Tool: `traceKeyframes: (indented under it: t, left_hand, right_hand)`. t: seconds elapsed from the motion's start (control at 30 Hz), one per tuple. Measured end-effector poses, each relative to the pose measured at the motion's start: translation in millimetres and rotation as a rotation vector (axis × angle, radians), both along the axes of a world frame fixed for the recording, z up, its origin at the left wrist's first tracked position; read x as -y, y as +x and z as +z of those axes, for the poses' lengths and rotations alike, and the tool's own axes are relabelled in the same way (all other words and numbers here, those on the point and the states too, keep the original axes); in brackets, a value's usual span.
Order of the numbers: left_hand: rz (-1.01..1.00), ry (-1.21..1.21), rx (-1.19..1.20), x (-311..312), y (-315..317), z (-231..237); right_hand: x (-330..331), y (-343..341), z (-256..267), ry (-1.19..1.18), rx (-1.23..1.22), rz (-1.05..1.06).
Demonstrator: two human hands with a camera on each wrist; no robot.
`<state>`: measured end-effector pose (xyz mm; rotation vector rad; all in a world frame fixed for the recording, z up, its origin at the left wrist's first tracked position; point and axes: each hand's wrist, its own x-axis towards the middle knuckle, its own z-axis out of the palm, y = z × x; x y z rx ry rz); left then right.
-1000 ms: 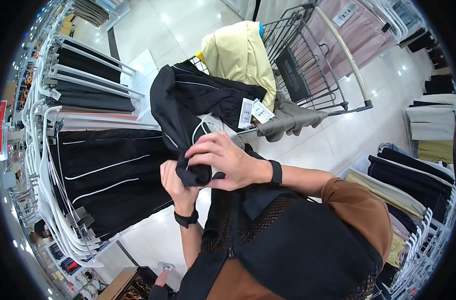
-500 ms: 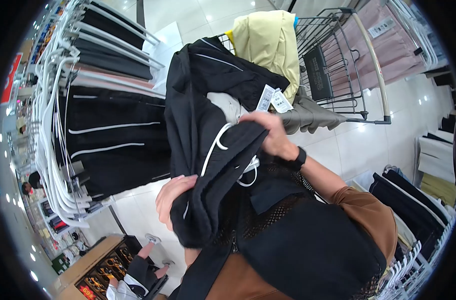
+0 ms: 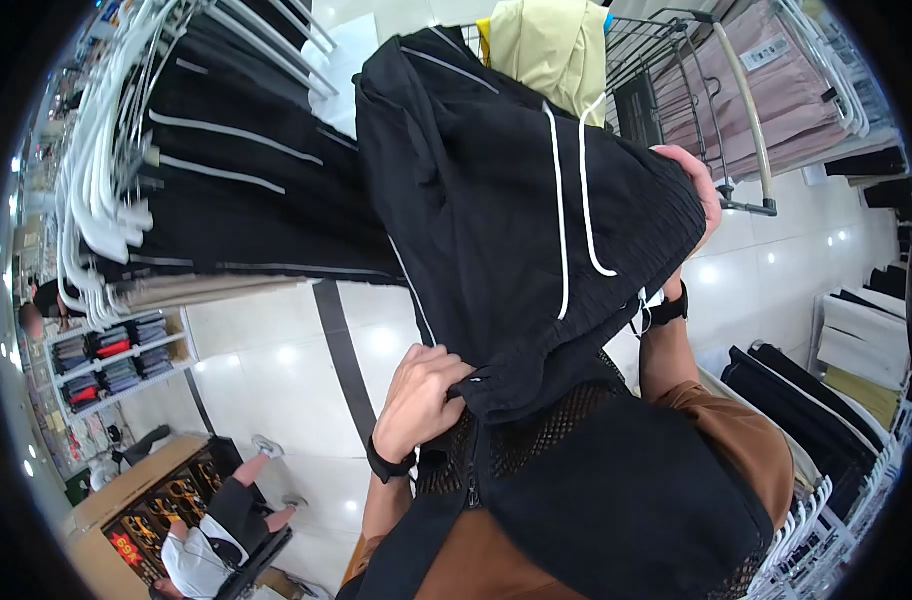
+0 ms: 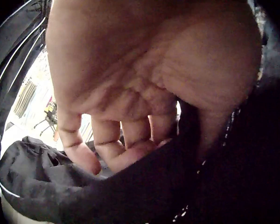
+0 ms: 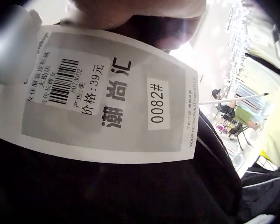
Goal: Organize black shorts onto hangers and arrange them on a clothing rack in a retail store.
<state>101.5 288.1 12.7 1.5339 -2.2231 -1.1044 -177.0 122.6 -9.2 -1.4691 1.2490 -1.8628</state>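
Observation:
Black trousers with an elastic waistband, a white drawstring and white piping are spread between my two hands. At the waistband's near left end, my left hand pinches the cloth. In the left wrist view, the fingers bend over the dark fabric. My right hand grips the waistband's far right end, partly hidden behind the cloth. A printed price tag hangs close below that hand in the right wrist view.
Beyond the trousers stands a wire shopping cart with a pale yellow garment over it. At left hang black trousers on a rack with white hangers. Folded clothes are at right. A person is at lower left.
My hands have moved apart, the right one up and right, drawing the bunched waistband out wide. The trousers now show their drawstring side and cover more of the cart.

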Motion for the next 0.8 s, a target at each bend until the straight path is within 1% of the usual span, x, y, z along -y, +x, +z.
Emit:
traceKeyframes:
  t: [0.03, 0.1, 0.13, 0.17, 0.2, 0.23, 0.27, 0.3, 0.33, 0.37, 0.43, 0.47, 0.5, 0.63, 0.7, 0.8]
  left_hand:
    - [0.014, 0.011, -0.008, -11.9, -1.5, -1.9]
    - [-0.064, -0.023, -0.173, -32.6, -6.9, -6.5]
    - [-0.056, -0.026, -0.181, -41.0, -11.8, -7.9]
    - [-0.102, 0.014, -0.297, -47.9, -18.6, -7.5]
    - [-0.155, 0.053, -0.412, -53.3, -25.3, -7.2]
    - [-0.162, 0.049, -0.417, -56.4, -31.7, -7.6]
    - [-0.229, 0.052, -0.493, -56.2, -38.9, -8.2]
    - [-0.298, 0.057, -0.568, -54.7, -45.9, -8.2]
    - [-0.364, -0.018, -0.625, -49.8, -54.2, -3.8]
    - [-0.378, -0.019, -0.63, -47.6, -62.5, 1.0]
    - [-0.579, 0.05, -0.768, -44.1, -78.5, 12.0]
    - [-0.641, 0.014, -0.852, -43.1, -89.2, 17.5]
    - [-0.714, -0.004, -0.855, -45.7, -98.5, 19.3]
    - [-0.795, -0.084, -0.938, -52.3, -133.9, 33.0]
    - [-0.82, -0.114, -0.964, -51.5, -142.9, 43.5]
    - [-0.854, -0.235, -1.068, -52.8, -149.3, 55.2]
  right_hand:
    - [-11.6, -1.6, -1.6, 0.011, -0.008, 0.014]
    - [-30.3, -10.2, -3.7, 0.043, 0.204, 0.111]
    - [-41.8, -17.2, -3.7, 0.06, 0.109, 0.058]
    - [-53.8, -22.3, 0.9, 0.019, 0.142, 0.052]
    - [-69.7, -28.1, 12.6, 0.043, 0.139, 0.007]
    - [-85.2, -35.4, 22.3, 0.064, 0.137, -0.043]
    - [-95.5, -53.9, 23.3, 0.045, 0.229, -0.033]
    - [-106.8, -69.2, 18.9, 0.036, 0.225, -0.044]
    - [-116.5, -80.6, 22.6, 0.045, 0.188, -0.056]
    - [-127.8, -91.2, 25.9, 0.057, 0.151, -0.068]
    - [-145.2, -109.5, 36.9, 0.079, 0.081, -0.089]
    - [-149.6, -116.7, 43.6, 0.085, 0.05, -0.096]
    - [-155.3, -122.9, 51.2, 0.092, 0.02, -0.102]
    - [-182.2, -146.5, 83.9, 0.131, -0.109, -0.135]
    - [-192.5, -156.9, 105.2, 0.158, -0.179, -0.16]
    - [-207.5, -168.6, 138.2, 0.207, -0.286, -0.195]
